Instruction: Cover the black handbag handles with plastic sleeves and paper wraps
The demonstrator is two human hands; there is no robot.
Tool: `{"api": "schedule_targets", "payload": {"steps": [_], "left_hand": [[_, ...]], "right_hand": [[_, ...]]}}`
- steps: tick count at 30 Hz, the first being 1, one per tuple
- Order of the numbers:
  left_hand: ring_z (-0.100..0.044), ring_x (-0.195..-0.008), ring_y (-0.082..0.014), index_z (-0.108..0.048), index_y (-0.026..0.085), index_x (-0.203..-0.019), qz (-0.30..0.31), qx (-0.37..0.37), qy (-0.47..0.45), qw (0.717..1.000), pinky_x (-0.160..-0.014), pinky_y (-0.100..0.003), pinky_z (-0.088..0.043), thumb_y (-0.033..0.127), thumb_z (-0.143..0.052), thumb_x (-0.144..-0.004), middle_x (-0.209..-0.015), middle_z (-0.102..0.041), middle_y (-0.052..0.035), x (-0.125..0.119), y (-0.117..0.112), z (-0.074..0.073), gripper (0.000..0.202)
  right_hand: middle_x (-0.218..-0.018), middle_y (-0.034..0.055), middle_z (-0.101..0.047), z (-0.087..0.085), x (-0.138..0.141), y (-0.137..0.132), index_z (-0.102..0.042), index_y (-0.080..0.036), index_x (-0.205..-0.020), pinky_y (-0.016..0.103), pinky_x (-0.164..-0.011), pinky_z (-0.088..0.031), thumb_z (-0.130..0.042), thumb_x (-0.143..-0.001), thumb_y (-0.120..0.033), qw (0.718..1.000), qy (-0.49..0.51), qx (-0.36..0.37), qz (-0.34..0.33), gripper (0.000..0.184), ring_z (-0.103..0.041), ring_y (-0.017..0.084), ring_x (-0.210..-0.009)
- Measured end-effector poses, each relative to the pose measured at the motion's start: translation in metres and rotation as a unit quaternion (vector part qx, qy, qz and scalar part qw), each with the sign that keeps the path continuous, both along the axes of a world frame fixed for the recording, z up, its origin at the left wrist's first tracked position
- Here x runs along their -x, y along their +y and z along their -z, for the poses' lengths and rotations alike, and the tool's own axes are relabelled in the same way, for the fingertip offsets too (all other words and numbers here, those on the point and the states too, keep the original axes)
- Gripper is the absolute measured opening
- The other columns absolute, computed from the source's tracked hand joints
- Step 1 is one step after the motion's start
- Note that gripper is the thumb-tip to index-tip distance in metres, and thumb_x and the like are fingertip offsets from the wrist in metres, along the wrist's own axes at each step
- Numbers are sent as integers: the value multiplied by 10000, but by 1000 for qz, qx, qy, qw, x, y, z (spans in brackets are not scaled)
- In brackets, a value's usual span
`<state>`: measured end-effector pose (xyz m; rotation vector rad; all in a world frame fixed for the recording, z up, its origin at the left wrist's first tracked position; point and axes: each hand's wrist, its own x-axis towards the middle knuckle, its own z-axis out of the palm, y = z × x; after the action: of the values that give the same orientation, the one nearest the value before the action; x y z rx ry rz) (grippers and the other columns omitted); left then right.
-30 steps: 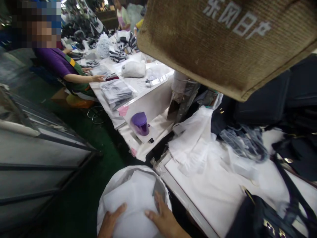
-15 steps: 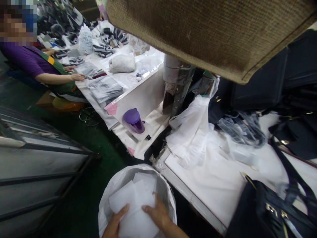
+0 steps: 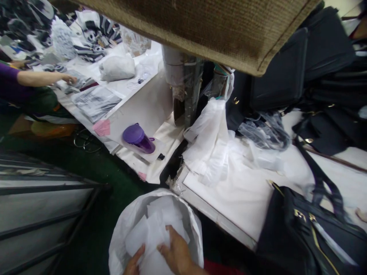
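Note:
At the bottom of the view, both hands are inside a white sack (image 3: 122,225) with its mouth wide open. My left hand (image 3: 134,262) has its thumb over thin, translucent white foam sheets (image 3: 153,236); its other fingers are mostly hidden. Opposite it, my right hand (image 3: 177,252) grips the same sheets between thumb and fingers. More crumpled white sheets lie deeper in the sack, around both hands.
Right of the sack is a white-covered table (image 3: 229,206) with a black handbag (image 3: 309,233) and crumpled white wrapping (image 3: 210,141). A purple-lidded cup (image 3: 137,138) stands beyond. A co-worker's arm (image 3: 40,78) reaches over the far table. A metal rack (image 3: 48,214) stands left; a brown woven panel (image 3: 200,30) hangs overhead.
The view has turned right, so the co-worker is now partly out of frame. My hands have come a little closer together, and the sheets between them are bunched and shifted.

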<state>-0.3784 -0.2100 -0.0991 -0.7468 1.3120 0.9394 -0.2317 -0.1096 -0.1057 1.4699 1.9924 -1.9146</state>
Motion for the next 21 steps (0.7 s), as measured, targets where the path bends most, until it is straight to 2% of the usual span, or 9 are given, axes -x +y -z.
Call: {"api": "schedule_targets", "payload": {"steps": [2,4,7,10,15,19,21], "left_hand": [[-575,-1126,-430,-447,284,-1339,0,15,23,1000,-917,-642,-445,427,-730,-650,-1156,-665,-108,-2,2,-4,759],[-574,-1124,-435,-461,280,-1328,1,23,37,999,-919,-648,-440,450,-716,-658,-1143,-671,-104,-5,3,-6,736],[-569,-1121,-452,-459,234,-1331,-1,23,31,999,-923,-660,-428,480,-717,-649,-1129,-674,-130,-12,4,-9,770],[-569,-1121,-455,-449,227,-1337,-9,22,27,999,-926,-655,-426,457,-735,-631,-1127,-675,-141,-17,8,-11,795],[-567,-1127,-452,-486,228,-1310,-3,26,20,999,-933,-654,-425,461,-742,-609,-1127,-678,-139,-20,11,-13,782],[-568,-1131,-444,-485,228,-1308,-1,32,11,999,-931,-636,-440,463,-743,-604,-1111,-687,-130,-19,8,-11,785],[-574,-1123,-440,-480,215,-1312,-1,33,10,999,-931,-631,-443,460,-740,-611,-1098,-691,-132,-19,6,-8,787]], "right_hand": [[-1253,122,-594,-1,-3,0,-545,-200,-1235,430,-1022,-383,-628,-768,-270,998,-38,-39,-20,479,-521,310,-1189],[-1403,132,-460,1,-8,1,-580,-220,-1212,504,-1066,-313,-686,-732,-335,995,-70,-65,-40,505,-398,369,-1295],[-1525,126,-265,3,-13,3,-571,-218,-1238,491,-1088,-295,-721,-705,-422,995,-87,-30,-34,590,-308,377,-1356],[-1539,117,-236,2,-14,6,-571,-214,-1231,441,-1091,-309,-719,-719,-404,997,-82,0,-14,566,-305,349,-1367],[-1518,90,-296,0,-12,13,-595,-230,-1185,376,-1080,-325,-751,-690,-346,998,-69,13,5,532,-323,316,-1364],[-1387,87,-479,7,-10,18,-607,-261,-1178,370,-1017,-387,-793,-618,-351,995,-86,54,-7,597,-496,307,-1230],[-1266,69,-563,9,-10,17,-619,-272,-1142,356,-959,-430,-791,-614,-337,997,-72,38,-5,559,-573,281,-1115]]}}
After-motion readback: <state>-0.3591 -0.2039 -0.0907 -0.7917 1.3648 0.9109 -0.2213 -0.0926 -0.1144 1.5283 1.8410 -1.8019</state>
